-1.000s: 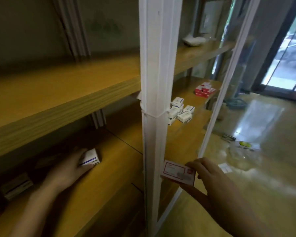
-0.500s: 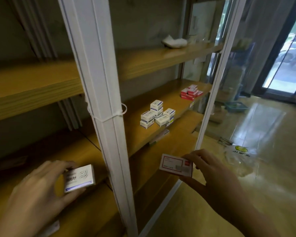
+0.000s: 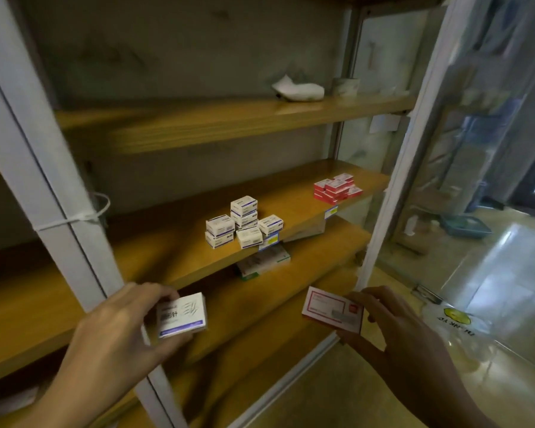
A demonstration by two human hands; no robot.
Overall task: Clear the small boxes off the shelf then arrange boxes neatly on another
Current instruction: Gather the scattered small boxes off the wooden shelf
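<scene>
The left hand [image 3: 118,332] grips a white box [image 3: 182,315], and the right hand [image 3: 393,332] pinches a red-edged box [image 3: 332,308]; both are held in front of the wooden shelf [image 3: 173,257], below its stacked white boxes [image 3: 243,222].

the shelves [image 3: 183,233] are yellowish wood-grain board with a dull satin sheen, the white uprights [image 3: 59,211] look like smooth painted metal, the cable tie [image 3: 74,219] is white plastic, the white box [image 3: 182,315] and the red-and-white box [image 3: 332,308] are smooth printed card, and the floor [image 3: 491,273] is glossy and mirror-like under a crinkled clear plastic bag [image 3: 454,332].
</scene>
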